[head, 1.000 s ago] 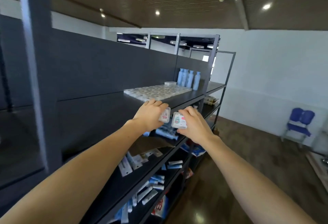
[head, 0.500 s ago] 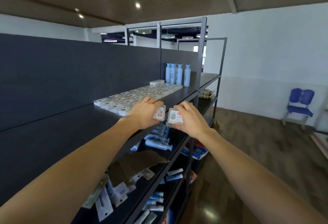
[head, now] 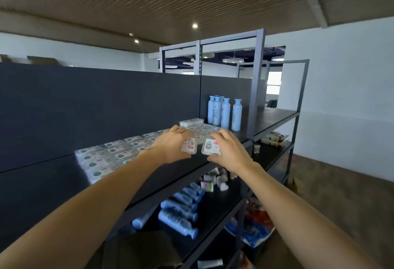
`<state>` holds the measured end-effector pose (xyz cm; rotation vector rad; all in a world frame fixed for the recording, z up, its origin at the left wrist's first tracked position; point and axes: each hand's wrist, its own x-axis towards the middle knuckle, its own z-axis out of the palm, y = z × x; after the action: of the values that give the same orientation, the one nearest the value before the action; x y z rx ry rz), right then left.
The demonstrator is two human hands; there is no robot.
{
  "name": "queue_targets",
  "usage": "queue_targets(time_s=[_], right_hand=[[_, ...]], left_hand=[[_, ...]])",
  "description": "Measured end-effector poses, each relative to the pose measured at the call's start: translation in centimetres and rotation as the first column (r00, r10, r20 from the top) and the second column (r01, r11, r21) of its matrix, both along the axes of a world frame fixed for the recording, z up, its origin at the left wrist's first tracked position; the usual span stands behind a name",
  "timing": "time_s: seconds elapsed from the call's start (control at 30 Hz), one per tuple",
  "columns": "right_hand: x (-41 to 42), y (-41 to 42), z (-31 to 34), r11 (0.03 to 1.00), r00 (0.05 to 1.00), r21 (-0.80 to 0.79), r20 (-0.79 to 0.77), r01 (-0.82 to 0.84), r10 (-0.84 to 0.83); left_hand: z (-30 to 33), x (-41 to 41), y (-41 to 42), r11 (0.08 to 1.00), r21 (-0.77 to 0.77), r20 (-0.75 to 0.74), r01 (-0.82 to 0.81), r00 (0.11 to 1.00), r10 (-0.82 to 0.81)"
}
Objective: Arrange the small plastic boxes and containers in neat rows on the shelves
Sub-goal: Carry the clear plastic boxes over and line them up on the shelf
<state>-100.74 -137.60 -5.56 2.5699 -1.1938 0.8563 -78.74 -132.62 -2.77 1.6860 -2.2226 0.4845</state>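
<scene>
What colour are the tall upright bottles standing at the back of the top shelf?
Light blue bottles, caps included; the head view shows them.

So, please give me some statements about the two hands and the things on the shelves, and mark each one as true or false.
1. The left hand holds a small plastic box. True.
2. The right hand holds nothing. False: it grips a small box with a cartoon label.
3. The upright blue bottles stand on the top shelf, at the far end of the rows of boxes. True.
4. The blue bottles on the lower shelf stand upright. False: they lie on their sides.
5. The two held boxes already lie flat in the rows. False: both are still in the hands.
</scene>
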Motion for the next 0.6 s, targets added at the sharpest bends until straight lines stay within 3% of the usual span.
queue_targets(time_s=[0.13,0.4,0.6], right_hand=[[-0.5,-5.8,-0.1,0.999,0.999,0.014,-0.011,-0.035,0.035],[0.7,-16.6,-0.1,0.992,0.993,0.046,-0.019,-0.117,0.118],[2.3,-25.2,0.5,0.996,0.991,0.008,-0.096,-0.088,0.089]], left_hand=[[0.0,-0.4,-4.2,0.997,0.024,-0.052,-0.076,0.996,0.077],[-0.4,0.2,-13.4,0.986,0.036,-0.020,-0.160,0.987,0.161],[-0.8,0.7,-21.8,0.982,0.067,-0.082,-0.175,0.980,0.180]])
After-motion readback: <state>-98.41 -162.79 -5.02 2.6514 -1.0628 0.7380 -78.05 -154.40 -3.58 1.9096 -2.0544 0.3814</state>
